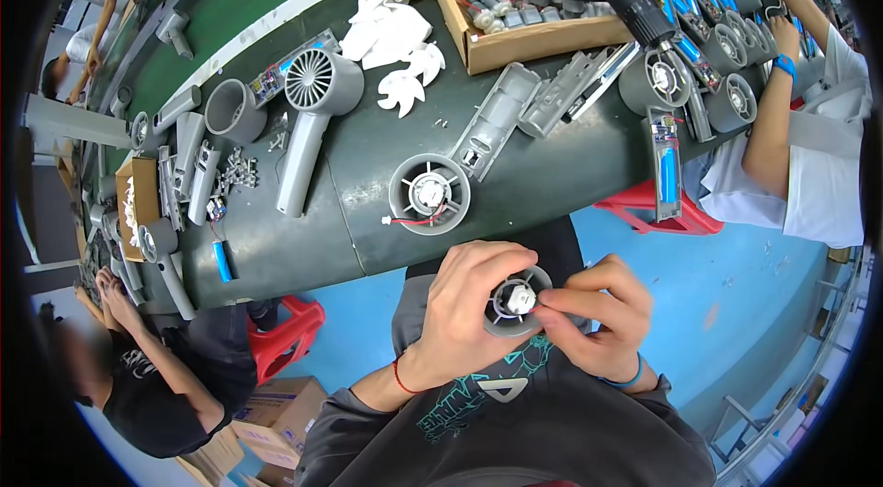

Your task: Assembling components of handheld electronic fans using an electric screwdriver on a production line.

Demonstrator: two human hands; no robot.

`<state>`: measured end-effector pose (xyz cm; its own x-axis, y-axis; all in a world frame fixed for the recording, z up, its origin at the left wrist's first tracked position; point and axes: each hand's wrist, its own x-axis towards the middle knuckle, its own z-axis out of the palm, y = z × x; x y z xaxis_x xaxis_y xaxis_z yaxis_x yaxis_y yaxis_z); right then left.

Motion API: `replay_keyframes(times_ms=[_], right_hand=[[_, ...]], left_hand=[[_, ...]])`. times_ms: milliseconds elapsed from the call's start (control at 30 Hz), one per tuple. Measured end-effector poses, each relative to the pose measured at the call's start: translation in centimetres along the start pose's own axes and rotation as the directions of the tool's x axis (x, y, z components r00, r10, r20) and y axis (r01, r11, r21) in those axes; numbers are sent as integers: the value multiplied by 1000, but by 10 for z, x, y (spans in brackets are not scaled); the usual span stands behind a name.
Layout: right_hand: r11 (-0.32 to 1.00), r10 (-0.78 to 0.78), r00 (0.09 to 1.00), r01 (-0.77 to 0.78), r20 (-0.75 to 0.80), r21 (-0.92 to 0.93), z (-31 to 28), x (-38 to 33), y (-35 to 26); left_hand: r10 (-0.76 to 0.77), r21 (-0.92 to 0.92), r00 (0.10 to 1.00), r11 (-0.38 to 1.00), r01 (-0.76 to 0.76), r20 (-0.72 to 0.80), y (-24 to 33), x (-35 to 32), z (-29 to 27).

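Above my lap, my left hand (pixel 464 308) is wrapped round a round grey fan housing (pixel 505 330) with thin spokes inside. A small motor with a white cap (pixel 521 300) sits at its centre. My right hand (pixel 602 308) has thumb and forefinger pinched together at the motor's right side; a bit of red shows there, but what the fingertips hold is hidden. On the table just beyond lies a similar fan housing (pixel 401 176) with a white-topped motor and red wires ending in a white plug. Behind it rests an open grey handle shell (pixel 501 119).
A cardboard box (pixel 515 53) of motors stands at the table's far side, under a hanging black tool (pixel 635 13). A handheld fan (pixel 306 156), white fan blades (pixel 402 90) and screws (pixel 241 170) lie leftward. Co-workers sit left and right, with red stools (pixel 285 337) nearby.
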<state>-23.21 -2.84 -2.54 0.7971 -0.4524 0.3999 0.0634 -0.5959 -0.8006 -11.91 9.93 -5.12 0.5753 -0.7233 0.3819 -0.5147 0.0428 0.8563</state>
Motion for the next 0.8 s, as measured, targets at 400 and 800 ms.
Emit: replay_keyframes(times_ms=[400,800], right_hand=[[979,-197,976,201,96,-36,-8,3,16],[993,-114,991,115,74,-13,-3,6,6]], left_hand=[[-90,-83,993,992,96,75,2,-1,-2],[-252,-285,967,930,234,-30,1,-13,2]])
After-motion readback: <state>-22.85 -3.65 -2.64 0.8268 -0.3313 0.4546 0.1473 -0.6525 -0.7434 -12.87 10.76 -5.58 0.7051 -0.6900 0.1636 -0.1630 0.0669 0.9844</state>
